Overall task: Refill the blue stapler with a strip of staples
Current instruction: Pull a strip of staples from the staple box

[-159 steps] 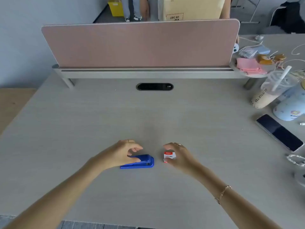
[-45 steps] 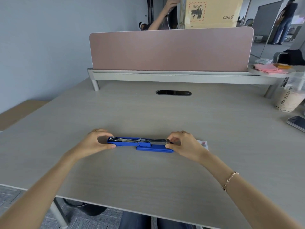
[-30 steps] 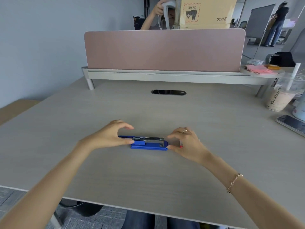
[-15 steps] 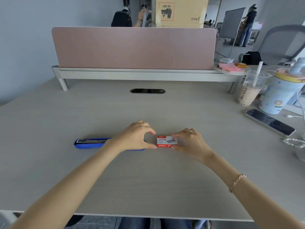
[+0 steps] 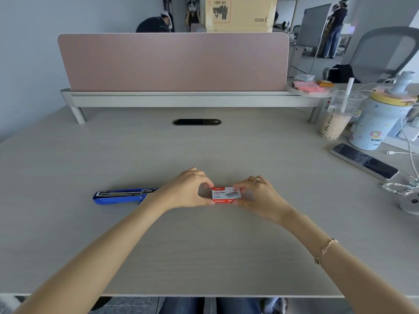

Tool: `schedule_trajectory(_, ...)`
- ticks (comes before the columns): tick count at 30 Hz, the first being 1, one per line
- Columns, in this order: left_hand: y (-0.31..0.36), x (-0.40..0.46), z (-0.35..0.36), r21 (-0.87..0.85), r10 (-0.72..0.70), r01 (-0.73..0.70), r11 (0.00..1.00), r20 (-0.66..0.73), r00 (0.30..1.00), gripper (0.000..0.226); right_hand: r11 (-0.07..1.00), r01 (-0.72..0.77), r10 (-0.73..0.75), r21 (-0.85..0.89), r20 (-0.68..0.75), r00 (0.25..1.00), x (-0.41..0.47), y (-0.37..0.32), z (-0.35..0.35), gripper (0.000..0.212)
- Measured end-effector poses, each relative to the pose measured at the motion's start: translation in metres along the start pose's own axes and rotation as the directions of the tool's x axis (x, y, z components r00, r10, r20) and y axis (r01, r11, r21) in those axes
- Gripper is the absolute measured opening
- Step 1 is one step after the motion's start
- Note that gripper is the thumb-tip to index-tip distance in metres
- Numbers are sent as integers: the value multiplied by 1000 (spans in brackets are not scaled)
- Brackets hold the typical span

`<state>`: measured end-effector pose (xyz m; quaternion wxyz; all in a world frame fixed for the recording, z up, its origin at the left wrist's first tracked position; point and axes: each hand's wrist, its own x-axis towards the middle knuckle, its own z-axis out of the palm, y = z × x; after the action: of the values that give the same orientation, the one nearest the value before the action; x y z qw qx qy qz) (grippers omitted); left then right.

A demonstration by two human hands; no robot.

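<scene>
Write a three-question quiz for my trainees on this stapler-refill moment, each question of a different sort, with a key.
1. True or false: the blue metal stapler lies opened out flat on the pale wooden desk.
2. Which hands grip the small red-and-white cardboard staple box? A left only; B right only; C both.
3. Fill in: the stapler lies to the ___ of the box.

Key: 1 true; 2 C, left hand and right hand; 3 left.

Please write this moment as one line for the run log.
stapler: open, flat on desk | staple box: closed, held by left hand and right hand | staples: not loaded
</scene>
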<state>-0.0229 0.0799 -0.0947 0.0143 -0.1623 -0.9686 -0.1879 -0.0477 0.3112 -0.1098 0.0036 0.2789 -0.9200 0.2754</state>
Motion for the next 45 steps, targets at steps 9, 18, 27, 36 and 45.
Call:
schedule_trajectory(9,3,-5,2,14,4,-4,1000,-7,1000,43,996,26,-25,-86,17,1000,-2,-2,1,38)
schedule_trajectory(18,5,-7,2,19,17,-17,1000,-9,1000,43,993,30,-24,-117,50,998,-3,-5,0,36)
schedule_trajectory(27,5,-9,0,20,37,-37,999,-24,999,40,996,-10,13,-91,30,999,-3,-8,-1,37)
schedule_trajectory(36,4,-13,-5,46,29,-29,999,-10,1000,43,996,-12,15,-87,31,999,-5,-6,-3,38)
schedule_trajectory(45,-5,-20,-13,62,13,-15,998,33,999,37,996,-1,2,-84,2,1000,-11,-5,-4,37)
